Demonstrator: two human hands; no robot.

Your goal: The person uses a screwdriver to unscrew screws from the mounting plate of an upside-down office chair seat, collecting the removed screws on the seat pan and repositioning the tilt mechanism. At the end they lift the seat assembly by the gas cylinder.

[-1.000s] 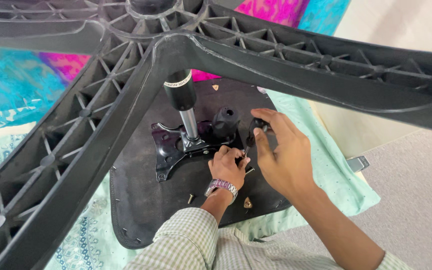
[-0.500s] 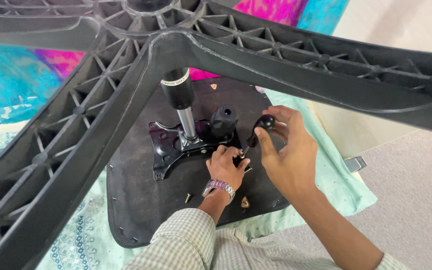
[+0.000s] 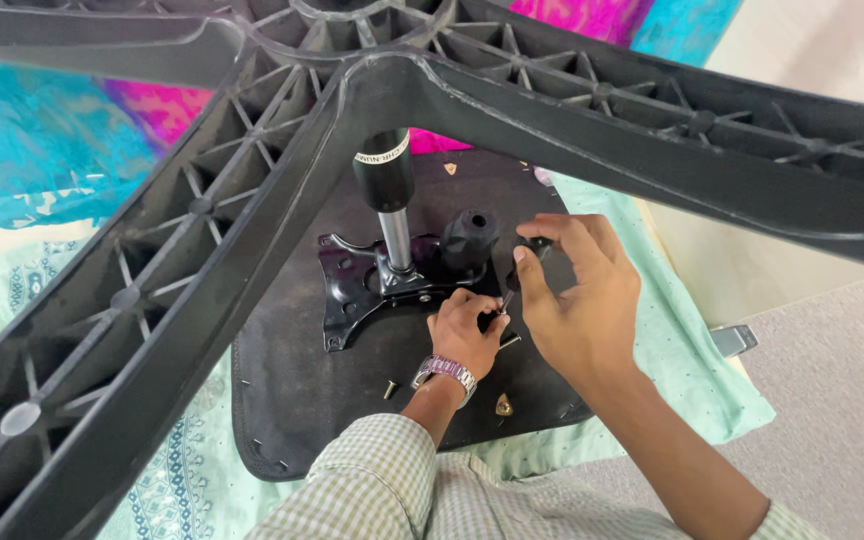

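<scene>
An office chair lies upside down, and its black star base (image 3: 252, 230) spans the foreground. Below it, the gas cylinder (image 3: 393, 225) rises from a black metal mechanism plate (image 3: 352, 290) on the seat underside (image 3: 292, 400). My left hand (image 3: 464, 335), with a wristwatch, pinches a small screw at the plate's right edge. My right hand (image 3: 582, 300) grips the black handle of a thin tool (image 3: 535, 243), whose tip points down at the same spot. A black knob (image 3: 469, 235) stands just left of that handle.
A loose screw (image 3: 389, 389) and a small brass-coloured piece (image 3: 503, 405) lie on the seat underside near my wrist. The seat rests on a mint-green cloth (image 3: 682, 350) over grey carpet (image 3: 832, 400). A bright turquoise and pink cloth (image 3: 52, 140) lies behind.
My right hand has shifted its fingers up onto the top of the tool handle and turned slightly. My left hand stays at the plate's edge. The view has moved a little.
</scene>
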